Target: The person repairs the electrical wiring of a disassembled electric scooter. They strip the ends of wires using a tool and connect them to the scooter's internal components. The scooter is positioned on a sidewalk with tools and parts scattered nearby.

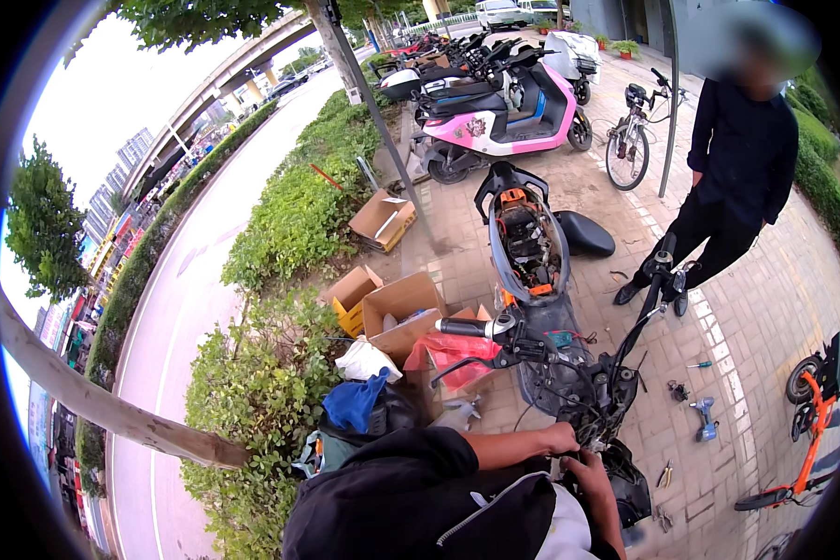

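Partly stripped, an electric scooter (541, 359) stands before me, with its handlebar (523, 338) turned across it and dark wires bared at the front (595, 411). My left hand (558, 437) reaches in from the left, fingers bent closed at the wiring by the steering column. Just below it, my right hand (588, 474) is also closed, its fingertips close to the left hand's. Whatever the fingers pinch is too small and partly hidden to make out. A black front panel (627, 490) lies beside the right hand.
On the paving at right lie a blue power drill (707, 422), pliers (665, 474) and a screwdriver (700, 365). A removed seat (585, 233) rests beyond. Cardboard boxes (403, 313) and hedges (252, 392) flank the left. A person (742, 159) stands at right, near an orange bike (817, 425).
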A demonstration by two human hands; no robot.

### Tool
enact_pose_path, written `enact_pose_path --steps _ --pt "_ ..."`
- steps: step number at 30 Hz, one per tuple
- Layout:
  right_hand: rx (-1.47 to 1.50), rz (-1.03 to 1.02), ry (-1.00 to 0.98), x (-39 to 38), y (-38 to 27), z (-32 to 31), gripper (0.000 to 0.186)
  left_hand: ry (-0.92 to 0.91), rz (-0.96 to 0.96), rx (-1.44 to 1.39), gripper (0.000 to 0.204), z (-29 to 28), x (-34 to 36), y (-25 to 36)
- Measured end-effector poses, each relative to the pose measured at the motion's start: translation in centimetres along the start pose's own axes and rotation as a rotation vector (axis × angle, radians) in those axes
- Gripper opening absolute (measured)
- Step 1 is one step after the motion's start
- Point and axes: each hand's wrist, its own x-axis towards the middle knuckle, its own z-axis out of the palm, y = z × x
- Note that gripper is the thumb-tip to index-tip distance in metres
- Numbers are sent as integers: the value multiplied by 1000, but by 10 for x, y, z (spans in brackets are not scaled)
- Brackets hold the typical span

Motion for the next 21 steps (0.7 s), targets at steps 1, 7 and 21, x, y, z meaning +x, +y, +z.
enact_pose_path --steps 1,7,21 --pt "-64 -10 21 -1 -3 -1 34 8 -9 15 23 2 -3 2" --pt "-304 -71 127 8 12 -5 44 86 -77 -84 23 15 -11 2" --pt "48 -384 213 -29 -52 -12 11 -390 -366 -650 25 -14 -2 -6"
